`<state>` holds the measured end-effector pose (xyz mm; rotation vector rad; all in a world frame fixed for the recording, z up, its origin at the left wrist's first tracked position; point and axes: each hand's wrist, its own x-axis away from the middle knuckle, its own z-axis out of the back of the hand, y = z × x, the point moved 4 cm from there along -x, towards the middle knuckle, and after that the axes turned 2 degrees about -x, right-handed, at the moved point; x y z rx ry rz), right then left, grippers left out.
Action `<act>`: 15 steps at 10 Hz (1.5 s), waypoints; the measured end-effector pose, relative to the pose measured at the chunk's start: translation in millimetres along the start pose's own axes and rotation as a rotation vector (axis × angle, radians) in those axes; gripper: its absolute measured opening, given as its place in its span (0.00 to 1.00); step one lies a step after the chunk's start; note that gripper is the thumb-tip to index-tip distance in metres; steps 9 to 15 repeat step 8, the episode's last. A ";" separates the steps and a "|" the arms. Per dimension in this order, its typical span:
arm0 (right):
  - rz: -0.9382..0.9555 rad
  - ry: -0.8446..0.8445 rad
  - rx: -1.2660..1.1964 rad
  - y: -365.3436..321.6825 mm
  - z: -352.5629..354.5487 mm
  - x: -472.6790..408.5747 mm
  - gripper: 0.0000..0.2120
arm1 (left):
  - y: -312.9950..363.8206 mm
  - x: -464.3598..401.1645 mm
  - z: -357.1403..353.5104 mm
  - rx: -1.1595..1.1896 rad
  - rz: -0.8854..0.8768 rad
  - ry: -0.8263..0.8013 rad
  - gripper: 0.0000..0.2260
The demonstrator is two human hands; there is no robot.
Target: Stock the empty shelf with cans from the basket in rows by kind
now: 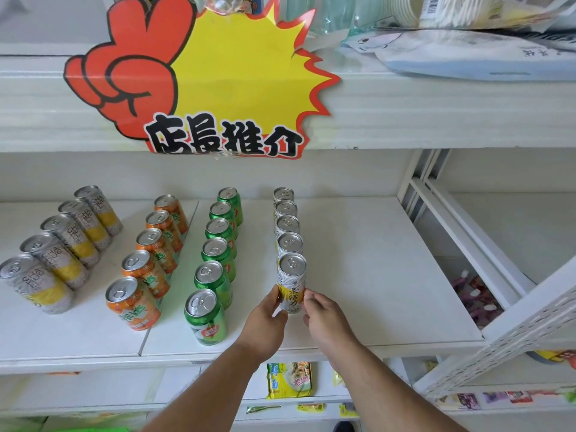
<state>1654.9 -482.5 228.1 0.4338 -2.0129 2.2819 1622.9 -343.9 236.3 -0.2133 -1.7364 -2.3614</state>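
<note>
White shop shelving fills the view, and the middle shelf (374,275) carries four rows of cans running front to back. Far left stands a row of five silver-and-yellow cans (59,244); next a row of five orange cans (149,260); then a row of six green cans (215,263); and rightmost a row of five slim white-and-yellow cans (288,232). A red-and-yellow promotional sign (199,76) hangs from the edge of the shelf above, where pale packaged goods (467,57) lie. Below the working shelf a yellow noodle packet (290,378) shows. The basket is not in view.

Both hands meet at the front can (292,282) of the rightmost row, which stands upright on the shelf, close against the can behind it. The left hand (265,319) has its fingers and thumb curled against the can's left side; the right hand (324,316) pinches the lower right side with its fingers bent in. Each hand thus holds the same can, low on its body, with a narrow grip.

By my reading, the step in hand is seating or squaring this can at the front of its row, label toward the aisle. The next move likely calls for letting go cleanly without tipping the tall, narrow can, then reaching back to the basket for another. Slim cans like this one topple easily, so a nudge on release could knock the row. Bare shelf remains to the right for a further kind, if any is left.
</note>
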 end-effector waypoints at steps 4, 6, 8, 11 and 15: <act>-0.007 0.005 -0.007 4.7 0.5 -1.9 0.13 | 0.9 2.8 1.6 0.022 0.047 0.008 0.27; -0.021 0.039 0.004 -0.9 1.1 5.6 0.13 | 22.2 20.0 5.4 0.028 0.006 0.024 0.22; -0.056 0.084 0.009 -2.1 -1.6 16.8 0.19 | 32.9 40.0 15.1 0.085 -0.010 0.039 0.22; -0.056 0.084 0.009 -2.1 -1.6 16.8 0.19 | 32.9 40.0 15.1 0.085 -0.010 0.039 0.22; -0.056 0.084 0.009 -2.1 -1.6 16.8 0.19 | 32.9 40.0 15.1 0.085 -0.010 0.039 0.22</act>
